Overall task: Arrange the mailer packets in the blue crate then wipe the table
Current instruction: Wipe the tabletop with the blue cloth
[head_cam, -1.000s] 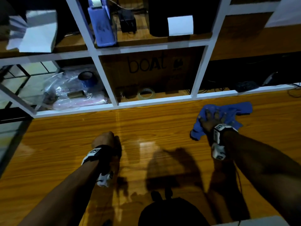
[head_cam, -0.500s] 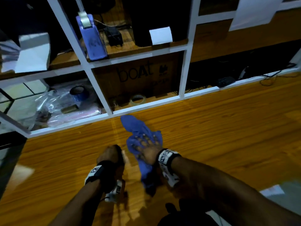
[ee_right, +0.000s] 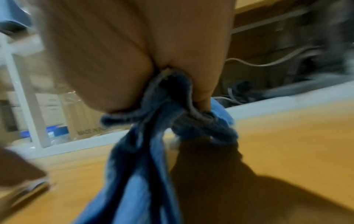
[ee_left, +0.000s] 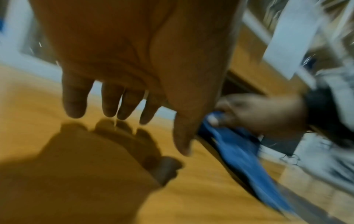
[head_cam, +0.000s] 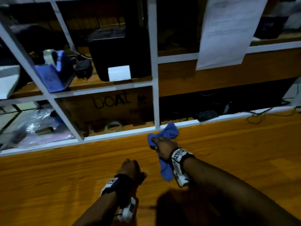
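My right hand (head_cam: 160,145) grips a bunched blue cloth (head_cam: 169,132) near the table's back edge. Part of the cloth hangs down below the hand. In the right wrist view the blue cloth (ee_right: 145,166) dangles from my closed fingers above the wooden table (ee_right: 287,144). My left hand (head_cam: 130,167) hovers low over the wooden table (head_cam: 228,152), left of and nearer than the right one, and holds nothing. In the left wrist view its fingers (ee_left: 111,104) hang relaxed above the wood, with the blue cloth (ee_left: 239,151) at the right. No mailer packets or blue crate are in view.
A white-framed shelf (head_cam: 154,95) runs along the table's back edge. It holds a boAt cardboard box (head_cam: 112,101), a tape roll (head_cam: 114,126), a blue tape dispenser (head_cam: 55,74), plastic bags (head_cam: 37,128) and cables (head_cam: 254,118). A paper sheet (head_cam: 224,30) hangs at the upper right.
My right hand lay flat on the cloth and swept left across the table. It now grips the bunched cloth, farther right and nearer the shelf. The left hand hardly moved.
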`<state>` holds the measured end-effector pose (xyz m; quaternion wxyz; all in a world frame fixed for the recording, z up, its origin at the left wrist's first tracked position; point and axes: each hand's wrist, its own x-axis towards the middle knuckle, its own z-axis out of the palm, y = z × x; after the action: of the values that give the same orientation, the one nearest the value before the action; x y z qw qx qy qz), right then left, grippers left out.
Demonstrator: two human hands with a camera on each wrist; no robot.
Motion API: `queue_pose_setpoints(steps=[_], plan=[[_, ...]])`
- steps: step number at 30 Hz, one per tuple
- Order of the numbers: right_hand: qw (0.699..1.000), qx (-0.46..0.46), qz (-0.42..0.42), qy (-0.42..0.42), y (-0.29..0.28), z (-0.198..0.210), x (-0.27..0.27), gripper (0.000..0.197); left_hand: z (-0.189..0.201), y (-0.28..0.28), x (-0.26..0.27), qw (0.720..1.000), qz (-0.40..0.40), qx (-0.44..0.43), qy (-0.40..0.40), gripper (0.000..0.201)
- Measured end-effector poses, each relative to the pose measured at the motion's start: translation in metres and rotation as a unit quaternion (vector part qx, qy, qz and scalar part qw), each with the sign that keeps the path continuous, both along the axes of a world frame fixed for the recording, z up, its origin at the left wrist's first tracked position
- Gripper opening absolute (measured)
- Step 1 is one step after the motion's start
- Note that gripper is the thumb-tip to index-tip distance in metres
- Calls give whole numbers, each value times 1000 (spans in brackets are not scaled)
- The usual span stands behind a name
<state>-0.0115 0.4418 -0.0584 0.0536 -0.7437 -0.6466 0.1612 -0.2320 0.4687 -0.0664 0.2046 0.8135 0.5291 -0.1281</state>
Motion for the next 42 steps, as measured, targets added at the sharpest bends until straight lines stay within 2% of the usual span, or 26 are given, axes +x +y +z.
queue_pose_setpoints(steps=[4, 8, 10, 13, 17, 19, 22, 25, 28, 32, 36, 39, 42], plan=[[997, -63, 18, -35, 25, -18, 31, 63, -25, -31, 50, 994, 103, -5, 26, 116], [991, -105, 68, -53, 26, -49, 50, 72, -38, -43, 69, 987, 153, 25, 34, 116], [990, -96, 86, -49, 26, -55, 60, 73, -38, -38, 71, 989, 141, 25, 46, 117], [992, -78, 84, -47, 17, -59, 82, 74, -28, -15, 73, 996, 73, 11, 57, 123], [995, -65, 54, -57, -11, -57, 137, 74, -7, 7, 123, 999, 4, -28, 17, 130], [996, -65, 32, -54, -29, -57, 170, 78, -10, -2, 158, 999, -34, -33, 18, 137], [996, -77, -35, -37, -55, -56, 222, 78, -25, -18, 186, 999, -11, -14, 34, 144], [988, -96, -121, 6, -79, -53, 271, 81, -32, -20, 181, 1000, -5, 0, 28, 144], [972, -98, -212, 9, -104, -57, 327, 83, -32, -20, 176, 1000, -12, 8, 15, 143], [948, -125, -292, 4, -130, -77, 392, 106, -32, -20, 180, 1000, -9, 2, 18, 146], [942, -129, -311, 9, -115, -61, 354, 85, -27, -12, 177, 999, -34, -16, 25, 142], [963, -128, -235, 2, -88, -54, 301, 85, -26, -8, 160, 997, -69, -31, 35, 139], [982, -120, -149, 1, -59, -60, 236, 83, -36, -23, 131, 999, -39, 11, 31, 133]])
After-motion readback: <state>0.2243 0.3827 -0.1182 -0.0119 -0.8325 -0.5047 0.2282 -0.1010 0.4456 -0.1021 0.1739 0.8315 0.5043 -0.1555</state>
